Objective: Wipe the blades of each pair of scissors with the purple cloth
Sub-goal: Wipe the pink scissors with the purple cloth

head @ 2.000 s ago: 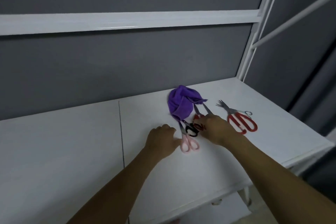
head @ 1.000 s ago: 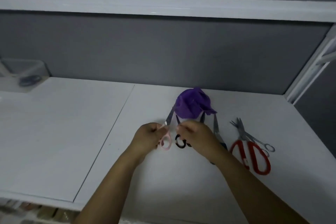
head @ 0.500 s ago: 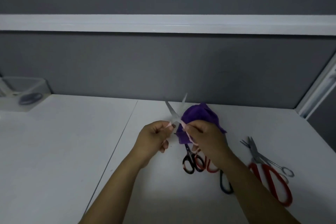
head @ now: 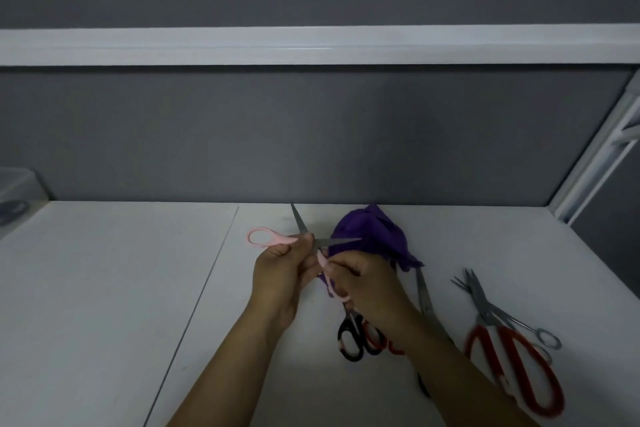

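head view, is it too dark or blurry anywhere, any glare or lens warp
Head view: dim, flat light, no glare; the pink scissors read clearly mid-frame; the red scissors near the right edge look soft and stretched; the frame post seems to lean, probably from the wide-angle lens.

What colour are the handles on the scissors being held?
Pink handles, seen in the head view.

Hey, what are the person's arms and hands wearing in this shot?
Nothing visible: the left forearm and right forearm are bare, no sleeves in view. The left hand and right hand have no gloves; no watch, bracelet or ring shows.
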